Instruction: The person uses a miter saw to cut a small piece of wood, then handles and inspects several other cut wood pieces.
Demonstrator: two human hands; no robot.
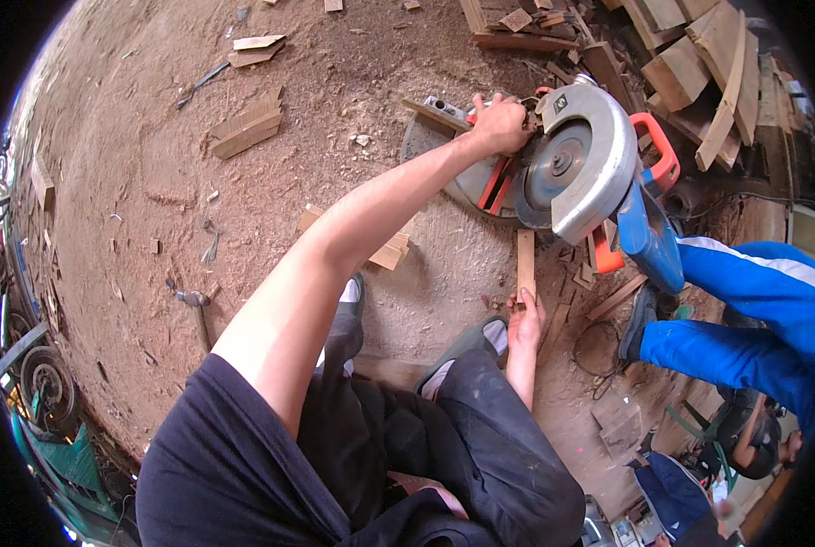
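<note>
A miter saw (pixel 599 146) with a round grey blade, a silver guard and an orange handle stands on the ground ahead of me, slightly right. My left hand (pixel 501 125) reaches across to the far side of its table, by the blade. Its fingers bend down there, and what they grip is hidden. Nearer to me, my right hand (pixel 525 321) is closed around the near end of a narrow wooden strip (pixel 526 260). The strip's far end points at the saw table's front edge, below the blade.
Stacked timber offcuts (pixel 699 68) rise at the far right. A person in blue trousers (pixel 740 356) is close on the right. Wood pieces (pixel 248 128) and a hammer (pixel 194 305) lie on the dusty ground to the left. A wood block (pixel 389 251) sits near my feet.
</note>
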